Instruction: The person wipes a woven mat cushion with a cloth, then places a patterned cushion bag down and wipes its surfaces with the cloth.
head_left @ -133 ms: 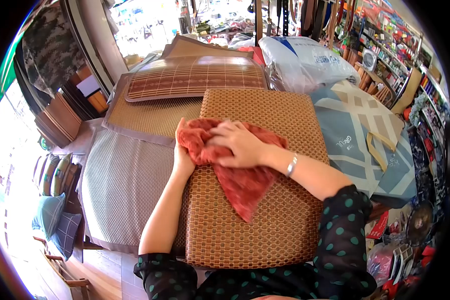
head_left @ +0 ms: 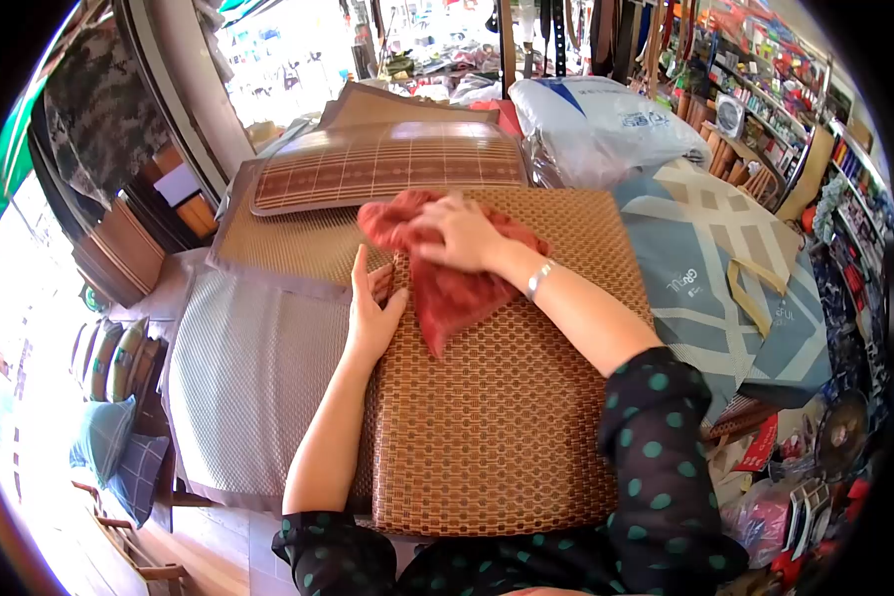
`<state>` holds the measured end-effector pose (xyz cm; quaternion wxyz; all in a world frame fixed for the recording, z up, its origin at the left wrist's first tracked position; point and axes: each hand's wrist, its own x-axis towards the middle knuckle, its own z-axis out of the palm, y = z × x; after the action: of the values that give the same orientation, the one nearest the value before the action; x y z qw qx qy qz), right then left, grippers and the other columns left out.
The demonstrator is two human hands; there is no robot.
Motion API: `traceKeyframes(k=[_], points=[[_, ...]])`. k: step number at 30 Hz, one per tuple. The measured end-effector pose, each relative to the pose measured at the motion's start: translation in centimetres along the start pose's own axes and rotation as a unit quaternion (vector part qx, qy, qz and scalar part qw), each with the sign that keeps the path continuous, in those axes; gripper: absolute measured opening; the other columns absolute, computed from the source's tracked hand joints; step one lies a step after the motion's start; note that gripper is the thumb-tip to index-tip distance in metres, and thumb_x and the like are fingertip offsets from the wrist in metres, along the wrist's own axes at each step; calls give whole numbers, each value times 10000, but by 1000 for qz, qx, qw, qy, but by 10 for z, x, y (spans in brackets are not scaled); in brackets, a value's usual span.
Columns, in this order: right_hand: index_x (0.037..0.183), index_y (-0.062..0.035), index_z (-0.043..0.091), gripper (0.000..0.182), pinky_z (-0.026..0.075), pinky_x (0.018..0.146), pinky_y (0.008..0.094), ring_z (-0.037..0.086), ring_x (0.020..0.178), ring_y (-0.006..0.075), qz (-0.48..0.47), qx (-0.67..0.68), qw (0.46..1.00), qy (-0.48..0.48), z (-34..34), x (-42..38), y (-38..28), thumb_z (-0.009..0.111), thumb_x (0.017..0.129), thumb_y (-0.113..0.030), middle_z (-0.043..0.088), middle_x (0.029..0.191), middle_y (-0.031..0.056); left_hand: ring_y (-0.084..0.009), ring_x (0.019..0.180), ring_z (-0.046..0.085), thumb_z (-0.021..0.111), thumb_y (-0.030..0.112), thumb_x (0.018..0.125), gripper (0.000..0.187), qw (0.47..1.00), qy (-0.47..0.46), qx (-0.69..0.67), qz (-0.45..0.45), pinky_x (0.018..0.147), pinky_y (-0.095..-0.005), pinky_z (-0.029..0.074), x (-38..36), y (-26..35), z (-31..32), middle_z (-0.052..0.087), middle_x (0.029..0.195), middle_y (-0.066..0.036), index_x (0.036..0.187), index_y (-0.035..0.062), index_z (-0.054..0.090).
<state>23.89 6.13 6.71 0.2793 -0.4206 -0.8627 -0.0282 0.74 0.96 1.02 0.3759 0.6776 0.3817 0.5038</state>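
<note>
**Red cloth on the woven mat, under the right hand**

The red cloth (head_left: 437, 268) is lying bunched on the far half of a brown woven rattan mat (head_left: 507, 417), and the right hand (head_left: 457, 233) is pressing down on top of it. The fingers of that hand are curled over the gathered upper part of the cloth, gripping it against the mat, while a loose corner of the cloth is hanging toward the person, ending in a point near the middle of the mat. A silver bracelet (head_left: 537, 279) is sitting on the right wrist.

The left hand (head_left: 371, 308) is resting flat on the left edge of the same mat, fingers held together and pointing away, thumb out to the side. It is holding nothing; it is lying just beside the cloth, and whether it is touching it cannot be told. Both arms are showing dark sleeves with green dots (head_left: 656, 467).

The rattan mat is lying on top of a stack of other mats: a grey mesh one (head_left: 248, 377) is spreading out to the left, a tan woven one (head_left: 298, 243) is sitting beyond it, and a mat of brown bamboo tiles (head_left: 387, 164) is lying at the far side. To the right, a grey-blue bag with pale crossing stripes (head_left: 715, 268) is lying beside the mat, and a white plastic-wrapped bundle (head_left: 606, 124) is sitting behind it. Shop shelves (head_left: 795, 109) crowded with goods are running along the right.
</note>
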Motion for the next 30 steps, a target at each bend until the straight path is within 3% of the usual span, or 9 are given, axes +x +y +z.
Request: traceKeyframes(k=[5, 7, 12, 13, 15, 17, 21, 25, 30], points=[[1218, -139, 690, 575, 358, 1036, 530, 567, 1190, 342, 351, -131, 927, 29, -11, -6, 53, 519, 910, -594, 689, 1202, 107, -316, 1332, 492, 676, 36, 895, 901, 997, -37, -24, -58, 1102, -425, 429, -14, 20, -2, 461, 1436, -276, 1602, 106, 122], [1203, -126, 689, 576, 360, 1022, 540, 554, 1195, 331, 342, -151, 927, 27, -8, -21, 56, 516, 911, -591, 668, 1244, 100, -305, 1322, 501, 690, 35, 885, 892, 998, -34, -21, -57, 1089, -420, 443, -14, 20, 0, 463, 1435, -269, 1596, 100, 155], [1193, -161, 679, 470, 368, 1032, 558, 497, 1242, 334, 3, -28, 1000, 7, -9, -58, -48, 611, 872, -497, 620, 1262, 114, -316, 1304, 515, 726, 48, 834, 882, 997, -33, -48, -43, 1090, -440, 440, -9, 6, -3, 488, 1418, -235, 1567, 70, 235], [1156, -167, 687, 435, 377, 1028, 565, 503, 1233, 334, -63, -30, 995, 69, -2, -70, -61, 628, 858, -478, 632, 1215, 110, -305, 1299, 520, 713, 14, 822, 883, 996, -11, 43, 81, 1087, -434, 445, -7, -3, -4, 486, 1419, -231, 1564, 68, 236], [1185, -165, 677, 467, 385, 1040, 554, 496, 1256, 334, -66, 1, 997, 42, -21, -82, -55, 626, 855, -491, 619, 1250, 100, -284, 1302, 514, 690, 4, 877, 869, 996, -42, -80, 23, 1081, -398, 452, -9, 2, -1, 474, 1435, -226, 1581, 65, 184], [1274, -141, 642, 554, 395, 1053, 522, 471, 1303, 343, 108, -5, 988, -113, -62, -82, -16, 613, 874, -523, 574, 1362, 104, -293, 1302, 514, 695, 26, 885, 871, 997, -38, -64, -13, 1082, -401, 451, -11, 15, -1, 465, 1440, -239, 1584, 70, 178], [1303, -99, 614, 604, 420, 1038, 510, 410, 1356, 371, 316, -228, 921, 1, -92, -151, 88, 596, 886, -536, 524, 1437, 121, -315, 1301, 513, 704, 89, 906, 878, 996, -35, -47, -60, 1077, -411, 456, -12, 22, 0, 437, 1454, -273, 1593, 88, 158], [1353, -99, 568, 614, 286, 1142, 552, 367, 1385, 405, 305, -191, 933, -9, -93, -185, 52, 600, 898, -509, 452, 1481, 191, -327, 1304, 510, 703, 109, 912, 877, 998, -39, -30, -48, 1073, -423, 458, -8, 16, -3, 425, 1460, -280, 1597, 98, 155], [1341, -152, 576, 630, 272, 1104, 616, 382, 1351, 432, 41, 3, 991, -126, -99, -224, -107, 696, 812, -471, 442, 1468, 214, -349, 1309, 509, 755, 158, 886, 936, 993, -63, -17, -98, 1056, -440, 462, -13, 24, -8, 463, 1430, -301, 1596, 84, 150]])
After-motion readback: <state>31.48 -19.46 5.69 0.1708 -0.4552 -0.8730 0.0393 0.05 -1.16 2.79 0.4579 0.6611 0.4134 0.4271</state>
